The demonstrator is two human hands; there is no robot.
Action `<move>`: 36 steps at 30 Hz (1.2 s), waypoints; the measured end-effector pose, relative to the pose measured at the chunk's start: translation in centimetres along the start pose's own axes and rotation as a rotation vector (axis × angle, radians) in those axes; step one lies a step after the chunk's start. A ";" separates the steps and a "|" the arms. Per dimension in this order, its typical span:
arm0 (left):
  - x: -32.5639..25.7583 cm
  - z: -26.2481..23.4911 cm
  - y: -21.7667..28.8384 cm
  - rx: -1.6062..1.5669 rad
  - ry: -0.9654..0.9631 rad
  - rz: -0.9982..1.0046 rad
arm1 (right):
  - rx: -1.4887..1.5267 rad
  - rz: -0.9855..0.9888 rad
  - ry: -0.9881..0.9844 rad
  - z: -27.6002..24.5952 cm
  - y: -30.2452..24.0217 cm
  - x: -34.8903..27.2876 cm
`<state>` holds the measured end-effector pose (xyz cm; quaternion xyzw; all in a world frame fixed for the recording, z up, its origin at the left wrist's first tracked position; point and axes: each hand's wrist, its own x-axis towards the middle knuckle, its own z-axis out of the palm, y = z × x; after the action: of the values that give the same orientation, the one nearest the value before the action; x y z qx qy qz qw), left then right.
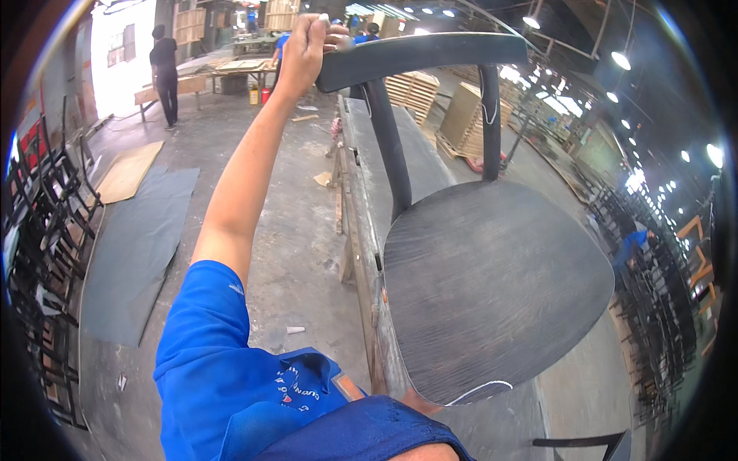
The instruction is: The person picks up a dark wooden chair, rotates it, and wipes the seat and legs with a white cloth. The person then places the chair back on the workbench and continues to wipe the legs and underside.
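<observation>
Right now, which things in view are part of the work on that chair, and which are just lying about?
In hand:
- left hand, gripping the backrest end
- black chair, on the long workbench

Lying about:
- stacked dark chairs at left
- flat board on the floor
- wooden pallets behind

The right hand is out of view.

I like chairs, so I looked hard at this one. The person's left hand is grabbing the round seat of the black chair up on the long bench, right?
Not quite. The left hand is grabbing the curved backrest at the top of the black chair, not its round seat. The chair does stand on the long bench. The head view shows it.
</observation>
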<state>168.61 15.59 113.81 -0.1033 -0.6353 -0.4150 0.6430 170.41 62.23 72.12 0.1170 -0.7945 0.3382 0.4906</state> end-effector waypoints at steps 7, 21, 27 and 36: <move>2.2 -3.8 -4.5 -0.053 -0.312 0.050 | -0.142 0.006 0.040 1.4 -1.4 -1.5; -3.4 -14.8 -12.9 -0.758 -0.090 0.200 | -0.126 0.646 0.285 -0.1 -14.2 -7.5; -8.8 -22.1 -13.4 -0.838 0.051 0.119 | -0.291 0.468 0.568 -5.3 -24.5 -3.0; -14.1 -28.7 -13.8 -0.710 0.156 0.093 | -0.435 -0.046 -0.140 1.3 -35.1 2.4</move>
<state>182.52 -6.42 90.72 -0.3170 -0.3953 -0.5867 0.6317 186.45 35.62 88.62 0.0497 -0.8780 0.1389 0.4554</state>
